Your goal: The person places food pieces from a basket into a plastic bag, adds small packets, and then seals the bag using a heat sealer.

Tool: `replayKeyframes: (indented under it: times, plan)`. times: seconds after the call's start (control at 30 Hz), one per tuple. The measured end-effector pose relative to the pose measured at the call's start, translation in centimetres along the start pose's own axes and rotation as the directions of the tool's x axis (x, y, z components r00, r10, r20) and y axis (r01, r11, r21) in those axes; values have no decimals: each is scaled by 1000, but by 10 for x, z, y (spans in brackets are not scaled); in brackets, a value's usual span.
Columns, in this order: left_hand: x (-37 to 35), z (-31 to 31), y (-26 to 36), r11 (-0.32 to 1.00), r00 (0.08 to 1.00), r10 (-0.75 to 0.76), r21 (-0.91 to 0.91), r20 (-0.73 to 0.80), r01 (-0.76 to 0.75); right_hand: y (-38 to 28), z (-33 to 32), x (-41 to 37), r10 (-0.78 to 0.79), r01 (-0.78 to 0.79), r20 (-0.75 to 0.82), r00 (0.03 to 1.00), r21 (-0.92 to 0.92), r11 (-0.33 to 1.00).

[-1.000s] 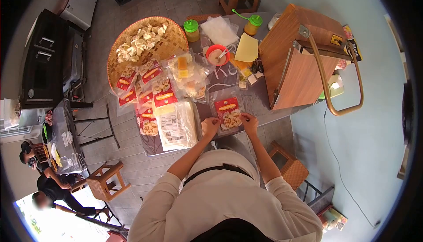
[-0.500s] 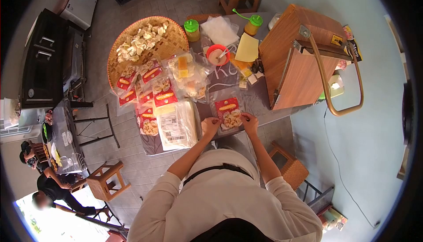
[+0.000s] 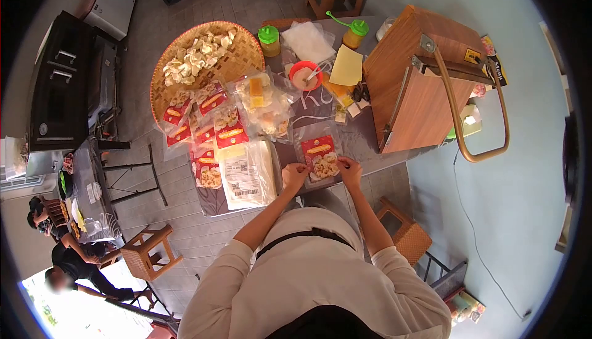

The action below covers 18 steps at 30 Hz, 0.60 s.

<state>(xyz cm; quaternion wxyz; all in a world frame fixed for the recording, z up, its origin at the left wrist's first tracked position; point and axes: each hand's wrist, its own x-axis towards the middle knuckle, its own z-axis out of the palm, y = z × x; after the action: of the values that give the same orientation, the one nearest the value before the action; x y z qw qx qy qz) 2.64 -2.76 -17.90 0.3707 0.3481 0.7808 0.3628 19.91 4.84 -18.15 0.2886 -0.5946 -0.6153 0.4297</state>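
Observation:
A clear plastic pouch [image 3: 312, 133] lies flat at the table's front edge, with a red printed label [image 3: 317, 148] showing through it. My left hand [image 3: 295, 177] pinches the pouch's lower left edge, fingers closed. On the opposite side my right hand [image 3: 349, 172] grips the lower right edge between thumb and fingers. Left of my hands, a plastic-wrapped stack of clear bags [image 3: 270, 169] bears a white shipping label [image 3: 242, 177]. Behind that stack several red-labelled packets [image 3: 230, 130] overlap one another. Bags of pale crackers [image 3: 266, 106] with a small yellow packet [image 3: 256, 92] lie beside them.
A round woven tray [image 3: 161, 92] with pale crackers stands at the back left. Beyond my hands are a red bowl [image 3: 318, 82] with a spoon, two green-capped bottles [image 3: 269, 41], and yellow paper [image 3: 346, 66]. A wooden box [image 3: 410, 98] with a curved handle borders the right side.

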Motion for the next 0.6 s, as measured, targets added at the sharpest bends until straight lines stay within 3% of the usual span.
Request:
replayKeyframes:
  times: [0.6]
  plan:
    - [6,2,-3,1000,1000,-2,31,13,2,-3,1,0,17,-17,2,1000,11,1000]
